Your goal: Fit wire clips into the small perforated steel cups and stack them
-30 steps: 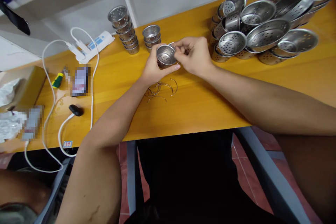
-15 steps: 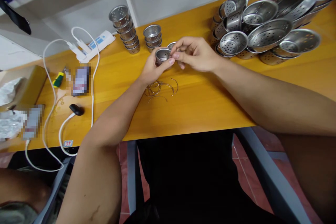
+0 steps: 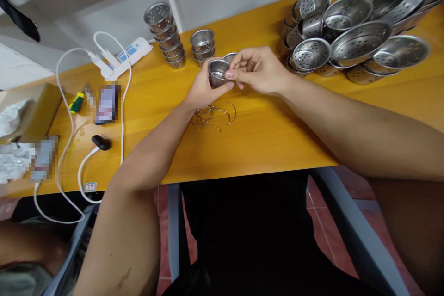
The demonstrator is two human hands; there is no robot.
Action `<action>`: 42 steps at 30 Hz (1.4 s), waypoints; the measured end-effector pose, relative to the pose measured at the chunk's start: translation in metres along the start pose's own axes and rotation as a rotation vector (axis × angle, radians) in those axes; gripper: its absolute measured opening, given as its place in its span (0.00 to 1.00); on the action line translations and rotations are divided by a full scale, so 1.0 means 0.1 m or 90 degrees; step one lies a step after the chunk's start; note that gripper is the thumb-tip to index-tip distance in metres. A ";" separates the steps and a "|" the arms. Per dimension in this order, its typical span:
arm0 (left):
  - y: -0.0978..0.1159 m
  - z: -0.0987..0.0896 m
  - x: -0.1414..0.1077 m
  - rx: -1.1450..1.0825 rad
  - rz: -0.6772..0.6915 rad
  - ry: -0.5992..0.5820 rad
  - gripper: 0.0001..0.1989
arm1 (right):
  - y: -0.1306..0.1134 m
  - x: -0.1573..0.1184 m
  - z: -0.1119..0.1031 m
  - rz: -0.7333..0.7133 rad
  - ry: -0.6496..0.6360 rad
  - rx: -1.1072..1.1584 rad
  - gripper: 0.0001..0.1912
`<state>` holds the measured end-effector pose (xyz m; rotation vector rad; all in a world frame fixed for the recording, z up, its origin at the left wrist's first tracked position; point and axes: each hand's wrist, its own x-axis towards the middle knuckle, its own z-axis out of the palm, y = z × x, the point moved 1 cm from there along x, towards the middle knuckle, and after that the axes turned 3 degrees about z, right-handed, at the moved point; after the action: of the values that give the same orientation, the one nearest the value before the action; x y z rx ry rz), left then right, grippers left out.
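Observation:
My left hand is wrapped round a small perforated metal cup, its mouth tipped up toward me. At the cup's right rim, the thumb and fingers of my right hand are pinched together. Whatever they pinch is too small or too hidden to make out. Just behind the held cup, the rim of another metal cup shows, mostly covered by my right hand. Several thin curved wires lie on the wooden table in front of my left hand.
Two stacks of perforated cups, a taller stack and a shorter stack, stand behind my hands. A large heap of perforated metal cups fills the back right. Leftward lie a power strip, white cables, phones and a box.
The held cup has shifted slightly right and its opening faces me a little more. My right fingers stay pinched at its rim. The wires have not moved.

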<state>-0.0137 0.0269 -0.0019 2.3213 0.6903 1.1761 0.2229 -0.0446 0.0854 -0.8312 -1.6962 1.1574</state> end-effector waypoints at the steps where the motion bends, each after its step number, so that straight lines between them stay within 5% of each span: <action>1: -0.01 0.00 0.00 -0.001 0.005 -0.002 0.44 | 0.00 0.00 0.00 0.001 -0.003 0.000 0.41; 10: 0.07 0.01 0.00 0.002 -0.002 -0.001 0.46 | -0.01 -0.04 -0.08 -0.004 -0.032 -0.020 0.37; 19: -0.05 0.02 0.00 0.012 -0.015 0.082 0.47 | -0.05 -0.13 -0.07 -0.110 0.110 -0.207 0.33; 32: -0.21 0.05 -0.01 0.008 0.065 0.033 0.53 | 0.12 -0.15 -0.07 -0.219 0.011 -0.339 0.28; 42: -0.03 0.01 -0.02 0.014 0.072 0.022 0.48 | 0.13 -0.16 -0.02 -0.138 -0.049 -0.359 0.28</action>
<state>-0.0142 0.0276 -0.0051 2.3912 0.5931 1.2678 0.2313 -0.0537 0.0691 -0.9125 -2.1586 0.5692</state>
